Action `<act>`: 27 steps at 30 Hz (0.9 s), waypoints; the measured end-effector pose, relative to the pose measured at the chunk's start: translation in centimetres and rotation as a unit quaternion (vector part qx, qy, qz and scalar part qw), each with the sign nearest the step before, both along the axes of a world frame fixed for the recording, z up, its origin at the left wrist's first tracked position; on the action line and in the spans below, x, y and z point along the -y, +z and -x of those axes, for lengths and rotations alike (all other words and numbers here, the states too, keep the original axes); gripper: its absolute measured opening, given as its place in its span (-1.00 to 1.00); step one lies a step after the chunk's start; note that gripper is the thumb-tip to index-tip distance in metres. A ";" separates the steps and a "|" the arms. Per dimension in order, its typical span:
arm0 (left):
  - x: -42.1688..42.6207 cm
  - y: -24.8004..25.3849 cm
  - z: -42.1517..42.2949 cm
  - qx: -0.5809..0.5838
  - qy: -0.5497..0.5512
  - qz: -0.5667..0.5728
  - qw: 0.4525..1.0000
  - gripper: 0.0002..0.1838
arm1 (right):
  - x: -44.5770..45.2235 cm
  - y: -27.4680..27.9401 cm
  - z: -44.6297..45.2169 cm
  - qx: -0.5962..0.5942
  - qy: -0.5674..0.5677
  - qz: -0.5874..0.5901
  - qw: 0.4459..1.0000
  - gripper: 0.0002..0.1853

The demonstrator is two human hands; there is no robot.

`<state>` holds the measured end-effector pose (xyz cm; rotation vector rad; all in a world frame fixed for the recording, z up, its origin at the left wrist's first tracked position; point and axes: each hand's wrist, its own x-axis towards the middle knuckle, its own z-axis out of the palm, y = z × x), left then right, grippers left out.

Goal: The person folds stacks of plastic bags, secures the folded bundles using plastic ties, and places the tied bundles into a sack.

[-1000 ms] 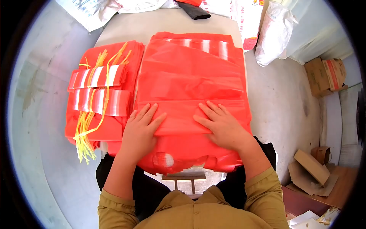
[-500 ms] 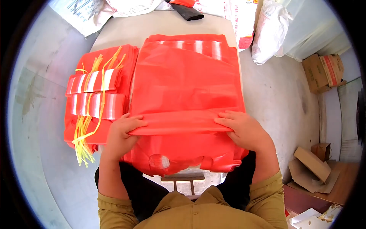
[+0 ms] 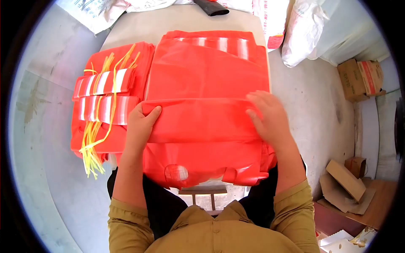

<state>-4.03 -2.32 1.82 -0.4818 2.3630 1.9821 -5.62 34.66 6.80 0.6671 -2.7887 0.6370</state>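
A red plastic bag lies across a stack of red plastic bags in front of me, its near part folded up into a wide flat band. My left hand pinches the band's left end, thumb on top and the other fingers partly hidden. At the right end, my right hand rests on the band's edge with fingers apart, slightly blurred. Cut-out openings show in the bag layers hanging at the near edge.
To the left lies another pile of red bags with folded striped bundles and yellow ties. The table carries white sacks and a black object at the back. Cardboard boxes stand at right.
The folded edge has moved away from me and the band is now wider. Both hands have gone forward with it; the right hand's fingers have spread.
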 end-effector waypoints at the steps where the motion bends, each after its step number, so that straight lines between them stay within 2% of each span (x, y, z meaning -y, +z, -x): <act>1: 0.0 -0.5 0.2 -0.017 0.007 0.031 0.999 -0.63 | 0.8 -0.5 0.0 -0.042 0.048 -0.016 0.998 -0.53; 3: 0.0 -1.2 0.3 -0.051 0.018 0.092 0.994 -0.55 | 2.9 -1.3 -1.1 0.017 0.127 -0.052 0.990 -0.41; 5: -0.9 -0.6 -0.1 -0.129 0.034 0.248 0.960 -0.47 | 4.4 -2.5 -2.0 0.030 0.167 -0.058 0.984 -0.35; 6: -1.5 -0.2 -0.4 -0.166 0.041 0.324 0.930 -0.43 | 4.9 -3.0 -2.3 0.036 0.186 -0.061 0.980 -0.31; 9: -3.1 1.6 -1.8 -0.262 -0.052 0.514 0.815 -0.28 | 5.5 -3.6 -2.5 0.024 0.195 -0.077 0.977 -0.24; 12: -5.2 2.2 -2.9 -0.268 -0.311 0.470 0.781 -0.25 | 5.6 -3.8 -2.4 0.039 0.183 -0.062 0.980 -0.24; 15: -6.6 1.0 -3.5 -0.223 -0.340 0.474 0.781 -0.25 | 5.8 -4.1 -2.2 0.045 0.175 -0.085 0.980 -0.24; 18: -6.4 0.6 -3.1 -0.231 -0.333 0.512 0.757 -0.28 | 5.8 -4.0 -2.1 0.015 0.178 -0.122 0.976 -0.32; 24: -6.7 0.1 -3.0 -0.273 -0.309 0.526 0.743 -0.50 | 4.9 -4.0 -2.1 -0.040 0.141 -0.152 0.977 -0.51; 27: -7.0 0.3 -3.0 -0.258 -0.272 0.544 0.751 -0.56 | 4.7 -3.8 -2.0 -0.060 0.142 -0.152 0.976 -0.52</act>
